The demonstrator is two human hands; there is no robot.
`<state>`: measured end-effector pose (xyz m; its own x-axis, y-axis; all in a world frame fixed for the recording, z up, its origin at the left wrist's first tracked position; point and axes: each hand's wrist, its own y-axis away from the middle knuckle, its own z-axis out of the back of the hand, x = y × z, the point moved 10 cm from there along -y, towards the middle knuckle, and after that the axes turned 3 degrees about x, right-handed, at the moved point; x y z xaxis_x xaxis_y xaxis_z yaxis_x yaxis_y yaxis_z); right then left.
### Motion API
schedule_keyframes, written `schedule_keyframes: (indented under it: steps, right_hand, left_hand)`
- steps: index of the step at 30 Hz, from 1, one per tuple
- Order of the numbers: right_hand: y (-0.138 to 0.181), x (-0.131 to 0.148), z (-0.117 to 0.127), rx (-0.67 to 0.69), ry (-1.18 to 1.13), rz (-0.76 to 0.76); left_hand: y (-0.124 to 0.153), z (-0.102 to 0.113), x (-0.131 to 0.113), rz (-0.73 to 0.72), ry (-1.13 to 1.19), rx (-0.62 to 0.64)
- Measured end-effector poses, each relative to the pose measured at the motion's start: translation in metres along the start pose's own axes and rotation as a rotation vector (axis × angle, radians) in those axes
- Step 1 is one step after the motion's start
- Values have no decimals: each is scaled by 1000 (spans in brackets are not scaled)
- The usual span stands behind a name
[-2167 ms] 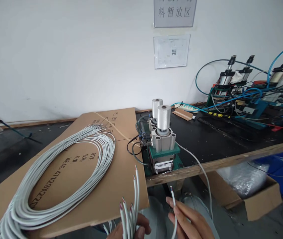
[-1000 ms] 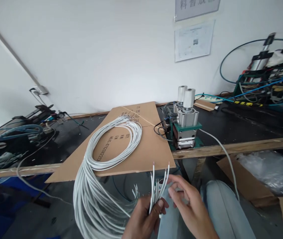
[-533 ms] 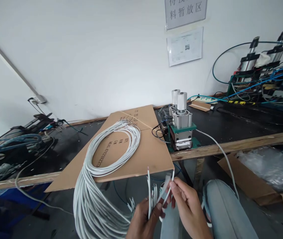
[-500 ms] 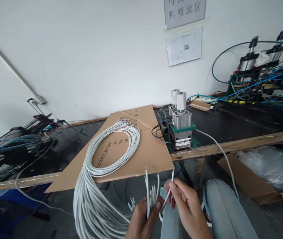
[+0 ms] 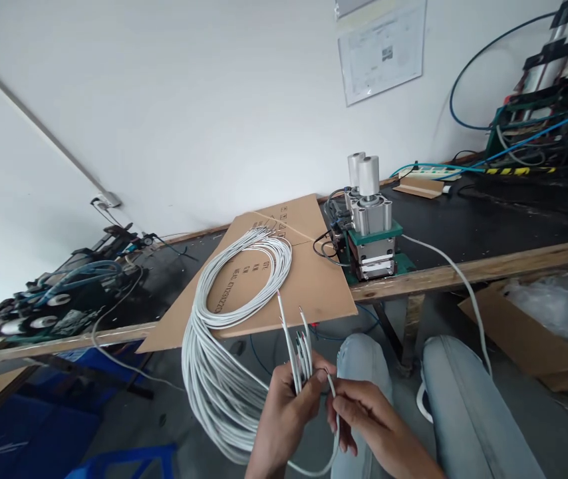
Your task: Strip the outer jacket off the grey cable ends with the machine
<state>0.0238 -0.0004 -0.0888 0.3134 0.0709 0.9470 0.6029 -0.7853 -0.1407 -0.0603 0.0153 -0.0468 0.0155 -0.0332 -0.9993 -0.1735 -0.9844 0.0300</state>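
Observation:
My left hand (image 5: 286,412) is closed around several white cable ends (image 5: 306,356), which stick up above the fingers at uneven heights with dark or reddish wire tips. Close beside it, my right hand (image 5: 371,419) pinches one single white cable (image 5: 334,432). The top of that cable lies at the left hand's thumb and fingers, and its lower part curves down and left below the hands. A large coil of white cables (image 5: 221,392) lies partly on a cardboard sheet (image 5: 308,279) and hangs over its front edge in a thick loop.
On the black workbench (image 5: 468,233), a small machine with two silver cylinders (image 5: 371,213) stands right of the cardboard. More machines with blue hoses (image 5: 538,113) are at the far right, others (image 5: 69,286) at the left. An open carton (image 5: 523,339) holding clear plastic sits under the bench.
My right hand has brought its cable down and left, so its tip is now against my left hand instead of standing upright. The camera view has shifted, too.

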Motion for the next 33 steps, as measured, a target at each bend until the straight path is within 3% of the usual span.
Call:
schedule_keyframes:
  steps: [4, 10, 17, 22, 30, 33]
  right_hand:
    - [5, 9, 2, 10, 90, -5]
    - [14, 39, 9, -228, 394, 130]
    - [10, 16, -3, -62, -39, 17]
    - [6, 15, -6, 8, -83, -8]
    - [13, 38, 4, -124, 378, 86]
    - [15, 43, 8, -135, 404, 125]
  left_hand:
    - [6, 1, -3, -17, -65, -19]
    - [12, 2, -13, -71, -200, -81]
    - [12, -4, -12, -48, -117, 20]
    - [9, -9, -21, -94, -203, 30]
    - [8, -13, -26, -112, -311, 16]
    - [7, -13, -29, -132, -331, 8]
